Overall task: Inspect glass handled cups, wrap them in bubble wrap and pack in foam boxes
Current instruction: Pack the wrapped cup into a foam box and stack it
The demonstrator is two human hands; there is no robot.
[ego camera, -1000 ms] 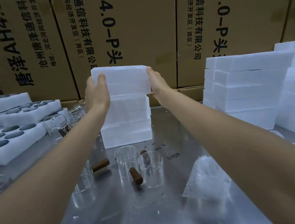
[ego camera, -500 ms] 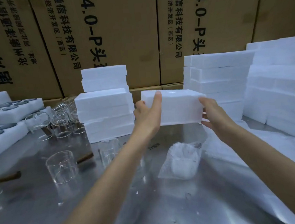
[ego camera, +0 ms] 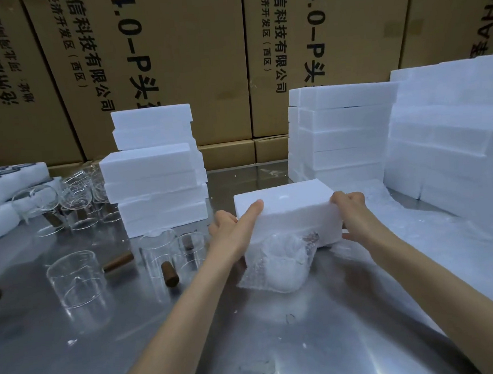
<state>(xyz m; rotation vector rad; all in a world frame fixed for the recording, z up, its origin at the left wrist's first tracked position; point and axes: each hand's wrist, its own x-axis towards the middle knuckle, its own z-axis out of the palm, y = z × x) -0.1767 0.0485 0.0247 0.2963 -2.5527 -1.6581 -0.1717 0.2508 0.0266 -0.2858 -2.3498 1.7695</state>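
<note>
I hold a white foam box point(ego camera: 288, 210) between both hands, low over the steel table point(ego camera: 251, 334). My left hand point(ego camera: 234, 232) grips its left end, thumb on top. My right hand point(ego camera: 352, 217) grips its right end. A cup wrapped in bubble wrap point(ego camera: 278, 268) lies on the table just in front of the box, partly under its near edge. Several bare glass cups with brown wooden handles point(ego camera: 78, 281) stand to the left.
A stack of foam boxes point(ego camera: 155, 170) stands behind the cups at centre left. Taller foam stacks point(ego camera: 344, 129) fill the right side. Foam trays with round holes point(ego camera: 0, 188) sit at far left. Cardboard cartons point(ego camera: 185, 59) line the back.
I lifted the top foam box off the centre-left stack, carried it to the right and lowered it towards the table, down to the wrapped cup.
</note>
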